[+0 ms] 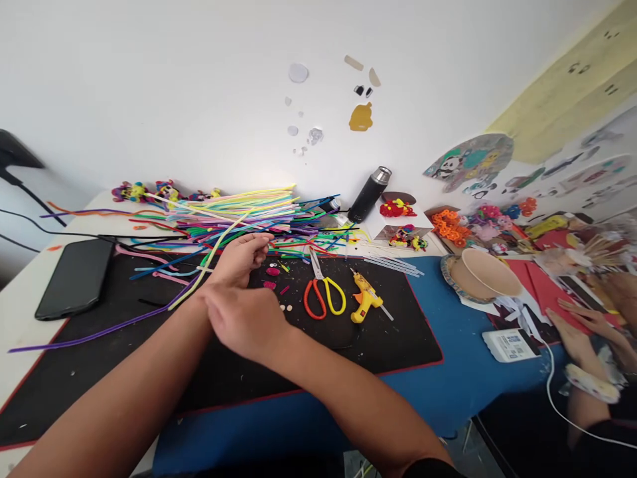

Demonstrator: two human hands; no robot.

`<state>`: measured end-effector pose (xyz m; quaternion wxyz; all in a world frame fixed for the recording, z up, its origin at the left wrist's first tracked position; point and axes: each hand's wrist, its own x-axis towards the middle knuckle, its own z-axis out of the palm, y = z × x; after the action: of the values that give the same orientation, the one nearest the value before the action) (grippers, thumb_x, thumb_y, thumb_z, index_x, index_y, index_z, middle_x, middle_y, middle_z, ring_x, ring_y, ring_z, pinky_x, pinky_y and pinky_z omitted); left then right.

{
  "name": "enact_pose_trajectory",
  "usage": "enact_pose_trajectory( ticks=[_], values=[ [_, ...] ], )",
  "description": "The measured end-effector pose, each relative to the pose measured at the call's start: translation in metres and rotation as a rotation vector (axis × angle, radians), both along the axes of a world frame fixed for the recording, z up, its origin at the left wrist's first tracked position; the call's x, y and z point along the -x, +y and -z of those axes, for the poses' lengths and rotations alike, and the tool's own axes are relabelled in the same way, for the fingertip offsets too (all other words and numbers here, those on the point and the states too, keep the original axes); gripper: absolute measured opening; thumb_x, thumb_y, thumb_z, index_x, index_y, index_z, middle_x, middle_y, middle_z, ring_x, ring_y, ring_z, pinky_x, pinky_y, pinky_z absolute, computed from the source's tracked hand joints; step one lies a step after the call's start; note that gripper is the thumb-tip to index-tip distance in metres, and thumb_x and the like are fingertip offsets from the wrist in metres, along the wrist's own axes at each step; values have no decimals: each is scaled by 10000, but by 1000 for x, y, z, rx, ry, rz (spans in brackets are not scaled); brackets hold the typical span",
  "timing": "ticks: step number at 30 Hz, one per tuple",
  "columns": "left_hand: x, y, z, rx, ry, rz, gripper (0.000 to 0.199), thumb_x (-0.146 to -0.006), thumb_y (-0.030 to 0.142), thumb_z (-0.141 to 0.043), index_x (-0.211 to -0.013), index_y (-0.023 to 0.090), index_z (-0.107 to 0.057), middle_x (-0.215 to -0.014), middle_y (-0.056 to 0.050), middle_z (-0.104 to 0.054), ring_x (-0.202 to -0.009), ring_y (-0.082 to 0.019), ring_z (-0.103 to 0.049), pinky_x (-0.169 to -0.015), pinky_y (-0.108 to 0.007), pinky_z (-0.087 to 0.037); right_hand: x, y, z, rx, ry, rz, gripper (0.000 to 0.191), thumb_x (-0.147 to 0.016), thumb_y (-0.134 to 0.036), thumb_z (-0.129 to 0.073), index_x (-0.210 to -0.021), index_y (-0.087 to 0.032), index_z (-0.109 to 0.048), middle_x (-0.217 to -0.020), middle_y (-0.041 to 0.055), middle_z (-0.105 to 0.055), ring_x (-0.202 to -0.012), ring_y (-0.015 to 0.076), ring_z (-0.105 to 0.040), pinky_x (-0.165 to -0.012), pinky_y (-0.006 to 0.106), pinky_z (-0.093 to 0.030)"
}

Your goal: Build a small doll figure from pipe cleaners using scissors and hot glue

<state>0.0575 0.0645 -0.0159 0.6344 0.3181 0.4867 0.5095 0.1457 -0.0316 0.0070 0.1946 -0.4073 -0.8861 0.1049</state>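
The desk (22, 265) bore a black mat (398, 338); along its far side, heaped stems (233, 216) ran left to right. The left hand (243, 257), fingers bunched, had its wrist overlapped by the curled right hand (249, 320); I couldn't tell what either held. At right, a white box's (510, 345) print was illegible.

Single view from a head-worn camera, facing forward and down, close above a worktable (27, 269) across the lower frame, white wall (199, 99) across the upper part
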Motion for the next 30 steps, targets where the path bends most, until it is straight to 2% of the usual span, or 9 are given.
enact_pose_trajectory(
  ticks=[2, 3, 8, 12, 15, 19, 21, 26, 30],
  values=[
    [-6, -5, 0, -12, 24, 3, 240, -656, 229, -866, -864, 142, -782, -647, 7, -590, -486, -69, -416, -414, -200, -230, -8, -7, 3, -24, -33, -59, 310, -1117, -273, -447, -1354, -251, -644, -1016, -17, -839, -835, 179, -779, -546, 283, -412],
    [-8, -7, 1, -5, 38, 9, 242, -650, 230, -870, -856, 138, -782, -641, 7, -590, -485, -70, -413, -416, -201, -233, -13, -8, 3, -23, -40, -44, 306, -1122, -274, -442, -1342, -260, -654, -1009, -17, -837, -828, 181, -779, -547, 283, -404],
    [-20, -14, 4, 50, 65, 50, 243, -616, 242, -902, -781, 154, -747, -566, 26, -552, -459, -89, -417, -429, -226, -274, -35, -7, 2, 83, 15, 202, 307, -1138, -340, -447, -1303, -238, -684, -1027, 40, -839, -897, 202, -794, -653, 251, -468],
    [-31, -18, 3, 26, 51, 67, 249, -639, 263, -886, -818, 150, -753, -629, 14, -575, -473, -79, -414, -429, -223, -260, -36, -21, 12, 89, 66, 59, 423, -1108, -261, -450, -1522, -262, -534, -1143, 14, -830, -952, 187, -784, -674, 242, -499],
    [-37, -23, 0, 15, 44, 91, 281, -622, 286, -888, -828, 147, -757, -647, 8, -581, -482, -80, -415, -426, -214, -233, -47, -27, 17, 63, 47, 25, 435, -1108, -283, -456, -1535, -276, -539, -1034, 6, -840, -873, 191, -783, -617, 253, -483],
    [-34, -35, -7, -57, 50, 91, 332, -618, 359, -904, -833, 155, -755, -660, 14, -580, -511, -80, -409, -458, -206, -271, -95, -28, 20, 115, 232, 266, 356, -1070, -260, -532, -1397, -260, -673, -1006, 21, -841, -795, 176, -767, -705, 246, -500],
    [-27, -42, -12, -105, 97, 91, 353, -634, 390, -907, -864, 162, -766, -685, 10, -586, -542, -91, -422, -482, -213, -296, -126, -33, 22, 146, 322, 373, 297, -1066, -292, -550, -1289, -235, -739, -859, 11, -814, -705, 170, -735, -685, 249, -490],
    [2, -55, -23, -150, 237, 108, 310, -698, 403, -867, -868, 161, -774, -689, 1, -570, -591, -117, -423, -521, -241, -303, -195, -58, 30, 175, 232, 519, 284, -1041, -352, -590, -1204, -218, -781, -683, -13, -709, -593, 170, -661, -615, 267, -443],
    [29, -59, -24, -198, 267, 46, 257, -784, 365, -823, -916, 154, -764, -688, 11, -565, -604, -110, -418, -564, -248, -313, -221, -71, 38, 194, 43, 559, 309, -1033, -373, -608, -1256, -225, -761, -710, -11, -724, -596, 186, -671, -606, 285, -433]
  ],
)
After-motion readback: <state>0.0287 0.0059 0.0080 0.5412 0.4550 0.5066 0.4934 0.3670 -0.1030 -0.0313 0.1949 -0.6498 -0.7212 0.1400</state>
